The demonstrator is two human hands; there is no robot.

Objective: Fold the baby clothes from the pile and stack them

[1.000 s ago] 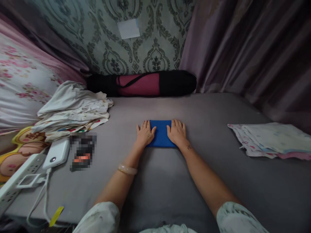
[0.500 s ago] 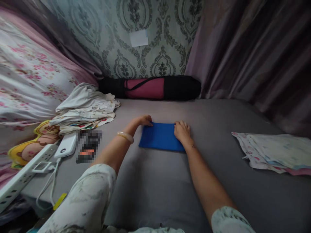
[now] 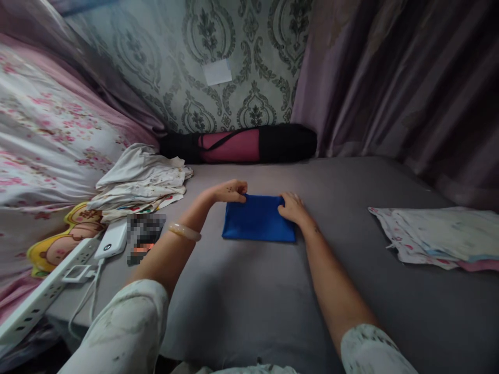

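Note:
A blue folded cloth (image 3: pixel 259 221) lies flat as a rectangle on the grey bed sheet (image 3: pixel 241 291), in the middle of the head view. At its far left corner my left hand (image 3: pixel 233 191) is closed, thumb and fingers pinching the edge. My right hand (image 3: pixel 291 206) grips the far right corner the same way, thumb on top and the other fingers over the far side. The far edge between the two hands looks straight. A pale bangle circles my left wrist.
Crumpled pale clothes (image 3: pixel 142 176) are heaped at the left, near a white power bank (image 3: pixel 112 240) and a power strip (image 3: pixel 47 291). Folded printed cloths (image 3: pixel 440 236) lie at the right. A black and pink long bag (image 3: pixel 234 145) rests against the wall.
My left hand has risen slightly, its wrist bending more over the cloth's far left corner. My right thumb has shifted onto the cloth's far edge. The view has tilted a little.

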